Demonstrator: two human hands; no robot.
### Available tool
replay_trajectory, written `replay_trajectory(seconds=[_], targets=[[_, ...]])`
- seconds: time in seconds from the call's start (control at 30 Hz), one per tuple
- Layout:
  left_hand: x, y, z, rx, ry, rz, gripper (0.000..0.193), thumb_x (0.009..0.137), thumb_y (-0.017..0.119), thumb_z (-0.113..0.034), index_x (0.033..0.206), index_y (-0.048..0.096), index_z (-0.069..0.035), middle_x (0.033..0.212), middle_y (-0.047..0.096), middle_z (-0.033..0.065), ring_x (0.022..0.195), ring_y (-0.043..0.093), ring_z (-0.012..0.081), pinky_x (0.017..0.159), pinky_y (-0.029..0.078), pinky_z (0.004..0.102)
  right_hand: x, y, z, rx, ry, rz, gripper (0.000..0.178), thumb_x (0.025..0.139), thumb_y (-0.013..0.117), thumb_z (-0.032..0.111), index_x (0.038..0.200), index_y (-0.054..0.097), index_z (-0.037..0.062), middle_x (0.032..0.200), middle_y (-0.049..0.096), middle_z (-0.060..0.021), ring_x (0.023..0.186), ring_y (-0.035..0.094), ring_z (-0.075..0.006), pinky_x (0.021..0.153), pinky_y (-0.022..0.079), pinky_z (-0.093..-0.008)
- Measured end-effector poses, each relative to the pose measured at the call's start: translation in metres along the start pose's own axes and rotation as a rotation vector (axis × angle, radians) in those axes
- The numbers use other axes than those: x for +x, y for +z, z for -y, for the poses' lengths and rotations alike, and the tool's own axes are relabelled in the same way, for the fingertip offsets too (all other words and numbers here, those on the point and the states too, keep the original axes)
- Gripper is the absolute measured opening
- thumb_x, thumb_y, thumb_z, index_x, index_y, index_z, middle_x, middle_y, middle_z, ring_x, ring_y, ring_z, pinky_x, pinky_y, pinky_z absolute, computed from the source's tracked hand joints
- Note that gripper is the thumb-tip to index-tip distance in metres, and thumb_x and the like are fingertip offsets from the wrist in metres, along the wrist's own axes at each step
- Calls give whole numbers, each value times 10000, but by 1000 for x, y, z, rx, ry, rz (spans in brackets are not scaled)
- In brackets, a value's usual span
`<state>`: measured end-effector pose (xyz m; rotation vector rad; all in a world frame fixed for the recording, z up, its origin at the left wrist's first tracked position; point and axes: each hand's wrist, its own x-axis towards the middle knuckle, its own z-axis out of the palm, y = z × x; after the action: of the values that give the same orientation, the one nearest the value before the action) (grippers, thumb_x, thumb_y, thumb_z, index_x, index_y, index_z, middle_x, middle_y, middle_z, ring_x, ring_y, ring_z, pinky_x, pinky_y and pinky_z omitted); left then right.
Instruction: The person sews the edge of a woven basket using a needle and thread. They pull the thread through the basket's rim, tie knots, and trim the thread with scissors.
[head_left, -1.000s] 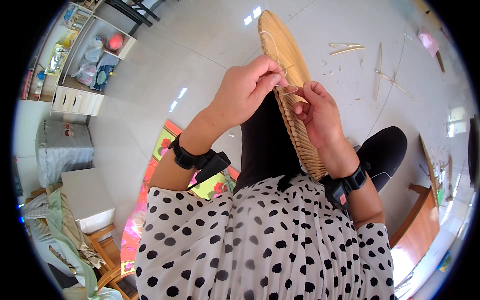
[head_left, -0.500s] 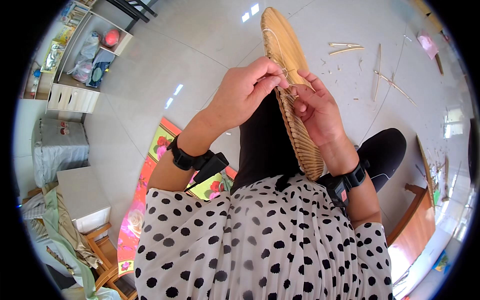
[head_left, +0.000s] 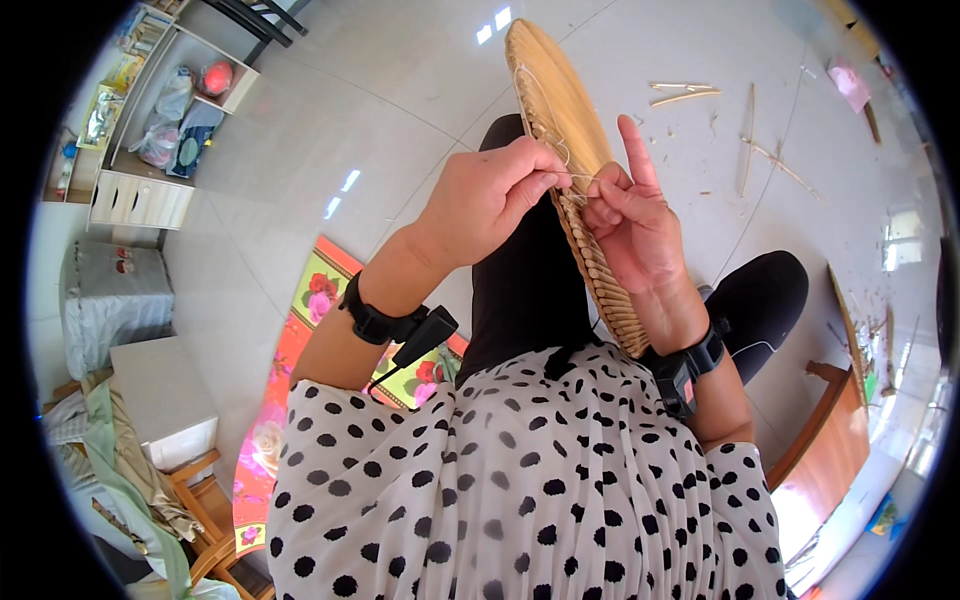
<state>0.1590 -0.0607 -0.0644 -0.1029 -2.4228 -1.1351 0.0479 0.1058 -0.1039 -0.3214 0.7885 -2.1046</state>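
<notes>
Left hand [head_left: 492,197] curls almost fully; right hand [head_left: 640,222] half-curls, one finger upright. Tan slatted piece [head_left: 560,80] slants out from the lap, beneath both. Sticks [head_left: 686,97] on floor [head_left: 400,85], ahead, rightward. White thread [head_left: 584,177]: pinched in both hands' fingertips, spanning between them.

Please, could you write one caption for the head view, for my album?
Left hand and right hand hold a thin pale strand between them, over a long, partly ribbed tan piece.
</notes>
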Motion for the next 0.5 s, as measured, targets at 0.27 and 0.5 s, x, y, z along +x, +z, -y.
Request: replay_trajectory(seconds=[0.27,0.5], targets=[[2,-8,-5,10,50,125,83,937,568,-3,976,628,-45,1009,717,65,824,682,189,732,531,288,-2,-1,12,-46,129,-77,718,915,516,-42,1555,232,118,845,574,-27,650,423,-86,603,364,-227],[6,-6,-4,484,500,184,104,808,647,-35,900,626,-78,979,699,33,930,684,223,690,514,303,-5,0,12,-61,101,-81,653,929,526,-32,1529,310,106,877,572,-27,662,442,-83,603,380,-218]])
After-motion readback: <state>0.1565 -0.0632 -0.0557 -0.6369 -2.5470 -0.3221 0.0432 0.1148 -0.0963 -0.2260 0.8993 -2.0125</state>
